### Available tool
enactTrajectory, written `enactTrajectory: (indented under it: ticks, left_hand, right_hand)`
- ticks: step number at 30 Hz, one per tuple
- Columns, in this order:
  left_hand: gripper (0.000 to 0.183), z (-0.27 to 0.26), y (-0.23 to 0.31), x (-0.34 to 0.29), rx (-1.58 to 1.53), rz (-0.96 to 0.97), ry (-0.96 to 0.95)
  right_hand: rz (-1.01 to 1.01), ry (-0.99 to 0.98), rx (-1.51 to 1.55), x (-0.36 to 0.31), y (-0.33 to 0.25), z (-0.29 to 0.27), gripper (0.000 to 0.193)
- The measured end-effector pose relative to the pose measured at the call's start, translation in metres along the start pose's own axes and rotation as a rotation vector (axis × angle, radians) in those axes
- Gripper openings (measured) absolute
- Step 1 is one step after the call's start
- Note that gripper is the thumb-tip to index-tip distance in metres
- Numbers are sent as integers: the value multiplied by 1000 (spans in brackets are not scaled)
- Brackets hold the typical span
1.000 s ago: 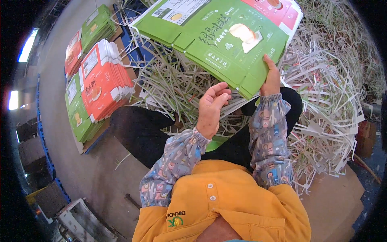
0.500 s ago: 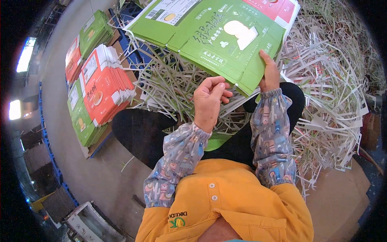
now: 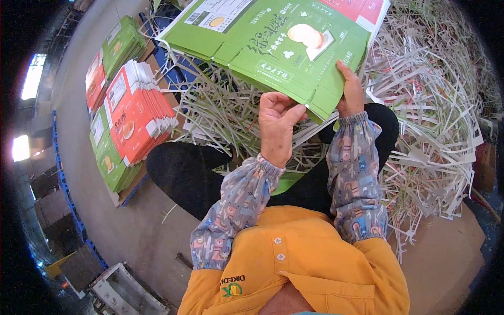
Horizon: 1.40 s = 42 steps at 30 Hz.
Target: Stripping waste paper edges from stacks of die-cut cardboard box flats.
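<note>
A thick layer of flat green printed box blanks (image 3: 252,68), with a red and white section at its far right, lies tilted in front of me. My right hand (image 3: 350,92) grips its right edge, thumb on top and the fingers hidden underneath. At the near edge, close to the near corner, my left hand (image 3: 278,123) is closed, its thumb and curled fingers pinching the rim. Whether a loose scrap is also between those fingers is too small to tell. Patterned grey sleeves cover both forearms.
Shredded paper strips (image 3: 425,115) heap up on the right and beneath the blanks. At the left, stacks of red blanks (image 3: 139,113) and green blanks (image 3: 123,39) stand on a pallet. My crossed legs (image 3: 184,170) are close below. A white crate (image 3: 126,294) sits at the lower left.
My left hand has shifted slightly right and turned, and its thumb now sits against the blanks' near edge. My right hand keeps its hold; the blanks have barely moved.
</note>
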State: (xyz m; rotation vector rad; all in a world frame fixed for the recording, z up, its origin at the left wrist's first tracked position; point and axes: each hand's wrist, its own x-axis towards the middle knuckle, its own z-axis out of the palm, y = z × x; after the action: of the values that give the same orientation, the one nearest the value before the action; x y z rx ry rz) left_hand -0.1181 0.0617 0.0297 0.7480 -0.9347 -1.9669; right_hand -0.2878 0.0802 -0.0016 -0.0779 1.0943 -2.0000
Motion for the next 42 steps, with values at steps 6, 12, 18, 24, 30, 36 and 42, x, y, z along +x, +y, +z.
enactTrajectory:
  ticks: [6,12,18,24,30,36,42]
  left_hand:
    - [40,-3,-8,0,-86,-10,-66]
    - [40,-14,-21,4,-74,13,-69]
    - [38,-23,-30,8,-142,-1,-106]
    - [37,-27,-34,14,-289,-195,-53]
    - [44,-21,-20,13,51,-135,-72]
    - [40,-28,-12,5,208,-10,-42]
    - [19,-129,4,-3,826,-46,-124]
  right_hand:
    - [-4,0,5,0,1,-1,33]
    - [-18,13,9,-1,-1,1,33]
    - [-30,27,60,-3,-1,6,33]
    - [-8,17,66,-4,-1,7,34]
    - [-38,42,-8,-3,-1,4,34]
    - [-70,89,-64,-2,-2,5,33]
    - [-72,55,-25,-1,-6,6,34]
